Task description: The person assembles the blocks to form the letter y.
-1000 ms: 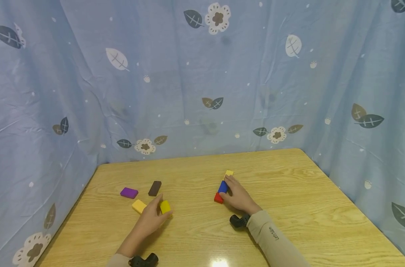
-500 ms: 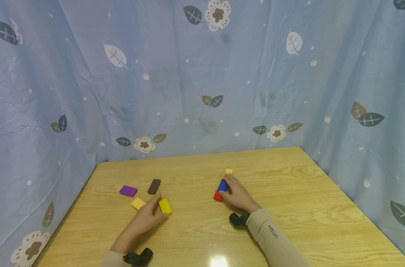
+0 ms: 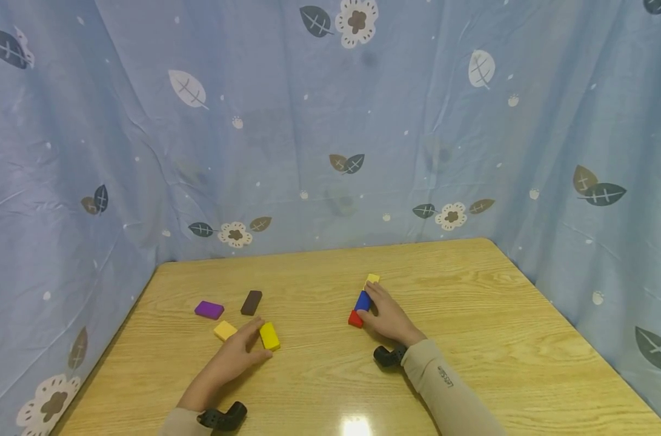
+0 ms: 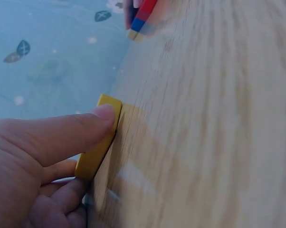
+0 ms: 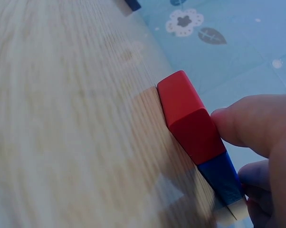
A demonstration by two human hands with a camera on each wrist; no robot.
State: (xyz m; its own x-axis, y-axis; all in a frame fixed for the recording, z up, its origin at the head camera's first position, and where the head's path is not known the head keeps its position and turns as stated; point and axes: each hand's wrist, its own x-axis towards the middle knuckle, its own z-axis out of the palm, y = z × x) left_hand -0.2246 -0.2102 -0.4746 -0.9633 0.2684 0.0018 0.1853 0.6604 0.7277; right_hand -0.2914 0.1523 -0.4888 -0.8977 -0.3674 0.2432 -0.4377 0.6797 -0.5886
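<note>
A smooth, oblong yellow block (image 3: 269, 336) lies by the left hand (image 3: 233, 360); the right hand (image 3: 389, 319) touches a red block (image 3: 355, 320); whether either grips is unclear. A brown block (image 3: 251, 303) lies near.

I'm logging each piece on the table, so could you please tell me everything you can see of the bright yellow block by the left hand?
The bright yellow block is a plain, elongated rectangular piece with smooth, flat faces; it could be painted wood or plastic. It lies flat, slightly angled, on the left part of the wood-grained table, with no other block touching it. The left hand spans it: the thumb appears to touch its near end, a finger is by its far end; how firmly is unclear.
</note>
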